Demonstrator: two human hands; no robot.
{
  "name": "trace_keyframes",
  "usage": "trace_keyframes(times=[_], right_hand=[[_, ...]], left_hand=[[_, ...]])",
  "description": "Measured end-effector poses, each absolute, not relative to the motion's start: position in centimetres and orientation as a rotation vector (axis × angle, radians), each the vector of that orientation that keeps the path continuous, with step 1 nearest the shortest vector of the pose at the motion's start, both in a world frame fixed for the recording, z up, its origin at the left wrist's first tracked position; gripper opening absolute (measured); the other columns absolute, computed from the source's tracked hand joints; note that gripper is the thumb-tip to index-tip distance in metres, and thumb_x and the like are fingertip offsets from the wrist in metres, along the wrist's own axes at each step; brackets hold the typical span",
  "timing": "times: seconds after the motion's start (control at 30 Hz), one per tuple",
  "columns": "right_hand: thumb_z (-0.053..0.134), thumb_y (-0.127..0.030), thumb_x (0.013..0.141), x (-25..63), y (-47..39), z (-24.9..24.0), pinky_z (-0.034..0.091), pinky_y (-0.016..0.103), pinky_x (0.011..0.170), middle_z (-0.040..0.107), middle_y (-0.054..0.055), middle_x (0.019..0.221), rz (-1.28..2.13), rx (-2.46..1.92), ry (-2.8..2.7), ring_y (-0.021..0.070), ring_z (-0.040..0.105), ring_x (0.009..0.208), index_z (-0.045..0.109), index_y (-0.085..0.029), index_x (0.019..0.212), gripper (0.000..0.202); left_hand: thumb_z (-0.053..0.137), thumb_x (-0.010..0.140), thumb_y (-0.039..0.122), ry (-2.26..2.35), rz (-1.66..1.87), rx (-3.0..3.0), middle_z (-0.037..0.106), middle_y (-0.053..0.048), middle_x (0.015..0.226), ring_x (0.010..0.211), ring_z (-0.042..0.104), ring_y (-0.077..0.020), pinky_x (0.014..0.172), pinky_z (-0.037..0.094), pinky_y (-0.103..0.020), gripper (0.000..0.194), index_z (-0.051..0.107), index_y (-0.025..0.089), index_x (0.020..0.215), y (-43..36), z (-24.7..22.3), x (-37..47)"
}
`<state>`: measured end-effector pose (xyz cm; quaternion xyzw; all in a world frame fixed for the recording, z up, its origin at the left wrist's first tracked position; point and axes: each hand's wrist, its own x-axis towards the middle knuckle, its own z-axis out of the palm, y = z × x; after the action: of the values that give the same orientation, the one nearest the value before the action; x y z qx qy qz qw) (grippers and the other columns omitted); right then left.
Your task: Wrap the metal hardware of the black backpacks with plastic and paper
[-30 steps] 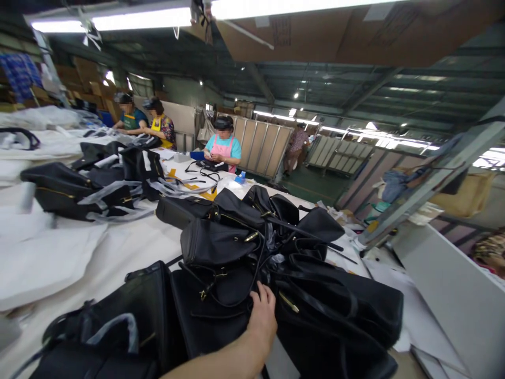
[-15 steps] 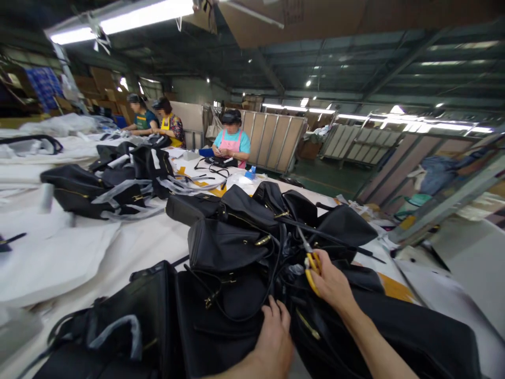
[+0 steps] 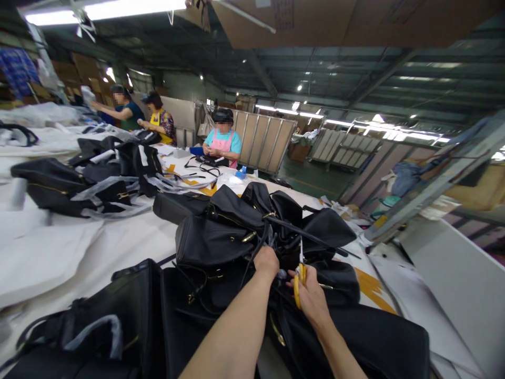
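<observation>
In the head view my right hand [image 3: 313, 300] is closed around a pair of scissors [image 3: 300, 287] with yellow handles, the blades pointing up and away. Left of it, my left hand [image 3: 266, 263] reaches in among the straps of the piled black handbags. Its fingers curl down out of sight, so what they grip is hidden. A black handbag [image 3: 213, 239] with gold hardware lies just beyond my left hand. Closer to me are another black handbag [image 3: 189, 316] and, on the right, a long black handbag [image 3: 379, 331]. A black strap [image 3: 311, 231] crosses above the scissors.
Further left on the white-covered table [image 3: 134, 237] sits a second heap of black handbags [image 3: 59, 181] with wrapped handles. Three co-workers sit across the table, one wearing a pink apron [image 3: 221, 142]. A metal post [image 3: 430, 179] slants along the right side.
My left hand has moved forward from the near bag into the straps. My right hand with the scissors has dropped slightly, its blades now more upright. The view has shifted right.
</observation>
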<state>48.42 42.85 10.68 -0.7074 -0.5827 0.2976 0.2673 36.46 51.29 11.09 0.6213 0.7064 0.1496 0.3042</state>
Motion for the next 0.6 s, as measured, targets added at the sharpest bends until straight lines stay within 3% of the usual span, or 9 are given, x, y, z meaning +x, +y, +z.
trace_keyframes(times=[0.2,0.37,0.47,0.6], right_hand=[[0.043,-0.035,0.085,48.4,42.4,10.9,0.054,0.035,0.081,0.067,0.004,0.11,0.824,-1.896,-1.587,0.0245,0.069,0.1,0.037,-0.03,0.117,0.033],[0.054,-0.045,0.079,48.9,42.3,12.7,0.057,0.031,0.073,0.066,0.002,0.102,0.934,-1.808,-1.574,0.0231,0.068,0.097,0.042,-0.028,0.12,0.046],[0.067,-0.05,0.07,49.7,42.9,14.8,0.055,0.024,0.06,0.062,-0.001,0.086,1.216,-1.705,-1.518,0.0175,0.066,0.078,0.046,-0.024,0.119,0.06],[0.07,-0.061,0.067,50.8,44.6,17.8,0.036,0.016,0.035,0.055,-0.005,0.065,1.515,-1.712,-1.545,0.0056,0.044,0.042,0.056,-0.019,0.094,0.052]], left_hand=[[0.062,0.091,0.033,1.954,0.371,1.41,0.061,-0.01,0.119,0.105,0.062,-0.0235,0.088,0.053,-0.043,0.032,0.059,0.015,0.117,52.4,9.9,36.7],[0.061,0.091,0.034,1.912,0.491,1.36,0.062,-0.009,0.118,0.106,0.061,-0.0233,0.09,0.052,-0.044,0.03,0.061,0.016,0.115,49.9,9.3,35.7],[0.061,0.092,0.035,1.858,0.561,1.345,0.064,-0.008,0.114,0.102,0.062,-0.0222,0.09,0.052,-0.044,0.028,0.062,0.016,0.112,48.5,8.4,34.9],[0.06,0.092,0.034,1.775,0.639,1.305,0.067,-0.005,0.1,0.092,0.065,-0.019,0.085,0.053,-0.04,0.022,0.064,0.015,0.101,47.7,7.3,34.2]])
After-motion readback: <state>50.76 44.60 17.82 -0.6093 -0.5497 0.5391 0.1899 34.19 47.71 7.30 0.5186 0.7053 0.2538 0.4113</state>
